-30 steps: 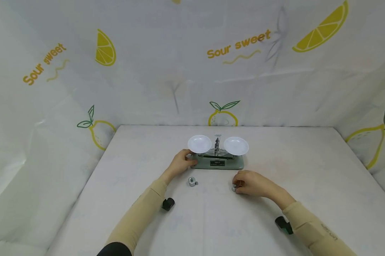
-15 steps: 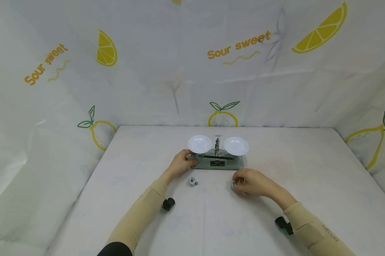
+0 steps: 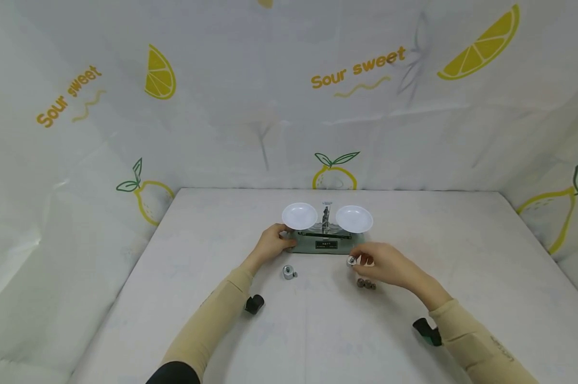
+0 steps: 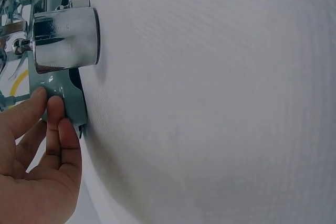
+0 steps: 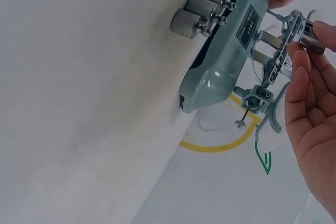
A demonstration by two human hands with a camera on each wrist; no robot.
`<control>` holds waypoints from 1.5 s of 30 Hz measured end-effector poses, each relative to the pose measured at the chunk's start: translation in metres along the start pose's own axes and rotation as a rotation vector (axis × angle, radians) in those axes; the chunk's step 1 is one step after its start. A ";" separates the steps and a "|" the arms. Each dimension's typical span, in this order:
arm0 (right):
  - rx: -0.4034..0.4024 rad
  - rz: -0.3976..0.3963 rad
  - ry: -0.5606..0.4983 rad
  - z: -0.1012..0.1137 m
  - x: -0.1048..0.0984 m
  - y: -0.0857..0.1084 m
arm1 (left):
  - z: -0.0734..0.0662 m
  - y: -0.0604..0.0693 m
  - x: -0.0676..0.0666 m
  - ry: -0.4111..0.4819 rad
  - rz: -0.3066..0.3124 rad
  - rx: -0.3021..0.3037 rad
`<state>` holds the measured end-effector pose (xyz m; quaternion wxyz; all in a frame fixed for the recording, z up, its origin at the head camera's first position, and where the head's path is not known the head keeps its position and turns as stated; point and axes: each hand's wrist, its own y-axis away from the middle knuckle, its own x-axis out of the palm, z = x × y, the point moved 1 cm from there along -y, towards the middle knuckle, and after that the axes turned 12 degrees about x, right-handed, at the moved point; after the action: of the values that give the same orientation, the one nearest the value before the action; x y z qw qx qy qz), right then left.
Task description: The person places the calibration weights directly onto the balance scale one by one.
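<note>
Gripping scale [image 3: 326, 245], left hand [image 3: 270, 245]; pinching weight [image 3: 351, 261], right hand [image 3: 383, 263]; white tabletop [image 3: 308, 325], lemon-print backdrop [image 3: 240, 101]

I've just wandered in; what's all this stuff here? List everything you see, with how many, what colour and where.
balance scale: one, green base, on the table
pans: two, white, atop the scale
held weight: one, silver, pinched in the right hand
weight cluster: three, metallic grey, on the table below the right hand
larger weight and small weight: one each, silver, front-left of the scale
table: one, white, under everything
backdrop: white, yellow-and-green lemon prints, orange lettering, behind the table
wrist devices: two, black, one per wrist
sleeves: two, beige, on the arms
left hand: one, gripping the base's left end
right hand: one, before the scale
</note>
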<state>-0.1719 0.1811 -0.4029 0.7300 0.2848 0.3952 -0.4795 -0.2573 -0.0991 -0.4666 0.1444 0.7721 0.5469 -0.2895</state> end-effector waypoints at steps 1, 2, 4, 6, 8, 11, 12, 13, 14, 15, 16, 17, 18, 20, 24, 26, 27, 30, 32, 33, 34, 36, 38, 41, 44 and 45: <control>-0.008 -0.012 -0.004 0.000 -0.002 0.000 | 0.000 0.000 0.000 0.001 0.001 -0.001; -0.015 -0.025 -0.009 0.001 -0.003 0.001 | 0.000 0.000 0.000 0.005 0.002 -0.003; -0.028 -0.053 -0.021 0.001 -0.006 0.001 | 0.000 0.000 0.000 0.017 0.004 -0.007; -0.038 -0.082 -0.036 0.001 -0.008 0.001 | -0.001 0.000 0.001 0.029 0.006 -0.012; -0.055 -0.122 -0.047 0.002 -0.010 0.001 | -0.002 0.001 0.001 0.045 0.005 -0.014; -0.081 -0.180 -0.068 0.003 -0.013 0.001 | -0.004 0.001 0.002 0.051 0.008 -0.010; -0.084 -0.198 -0.071 0.004 -0.014 0.001 | -0.004 0.001 0.002 0.048 0.009 -0.009; -0.085 -0.213 -0.075 0.004 -0.016 0.000 | -0.005 0.001 0.002 0.046 0.011 -0.006; -0.089 -0.225 -0.080 0.004 -0.017 -0.001 | -0.006 0.001 0.002 0.039 0.015 -0.004; -0.088 -0.232 -0.082 0.004 -0.018 -0.001 | -0.006 0.001 0.002 0.028 0.019 -0.002; -0.084 -0.241 -0.081 0.005 -0.020 -0.002 | -0.006 0.000 0.001 0.022 0.021 0.000; -0.080 -0.250 -0.077 0.005 -0.021 -0.003 | -0.007 0.000 0.001 0.017 0.023 -0.001; -0.073 -0.258 -0.073 0.005 -0.023 -0.004 | -0.007 0.000 0.001 0.014 0.025 -0.001; -0.068 -0.275 -0.074 0.005 -0.026 -0.005 | -0.007 0.000 0.001 0.009 0.030 0.000; -0.041 -0.314 -0.071 0.005 -0.032 -0.010 | -0.005 -0.001 0.001 0.032 0.039 -0.002; -0.024 -0.324 -0.076 0.004 -0.036 -0.014 | -0.004 -0.001 0.001 0.038 0.040 -0.005; -0.014 -0.324 -0.080 0.004 -0.037 -0.016 | -0.004 -0.001 0.000 0.043 0.040 -0.009; 0.026 -0.311 -0.092 0.002 -0.041 -0.023 | -0.004 -0.001 -0.001 0.032 0.033 -0.017; 0.060 -0.300 -0.094 0.001 -0.043 -0.028 | -0.004 -0.001 -0.001 0.034 0.032 -0.018; 0.076 -0.293 -0.097 0.001 -0.043 -0.030 | -0.005 -0.001 -0.001 0.037 0.033 -0.018; 0.091 -0.286 -0.100 0.001 -0.044 -0.032 | -0.005 -0.002 0.000 0.042 0.033 -0.017; 0.118 -0.272 -0.106 0.001 -0.045 -0.036 | -0.004 -0.002 0.001 0.049 0.030 -0.011; 0.139 -0.259 -0.117 0.001 -0.045 -0.040 | -0.004 -0.002 0.002 0.056 0.023 -0.007; 0.155 -0.250 -0.119 0.000 -0.043 -0.047 | -0.003 -0.001 0.003 0.055 0.006 0.001; 0.157 -0.249 -0.111 0.000 -0.040 -0.052 | -0.002 0.000 0.003 0.066 -0.003 -0.003; 0.160 -0.248 -0.107 -0.001 -0.038 -0.054 | -0.001 0.001 0.003 0.072 -0.003 -0.008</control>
<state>-0.2312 0.1793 -0.3728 0.6601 0.2652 0.3484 -0.6104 -0.2552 -0.0964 -0.4674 0.1274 0.7808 0.5540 -0.2592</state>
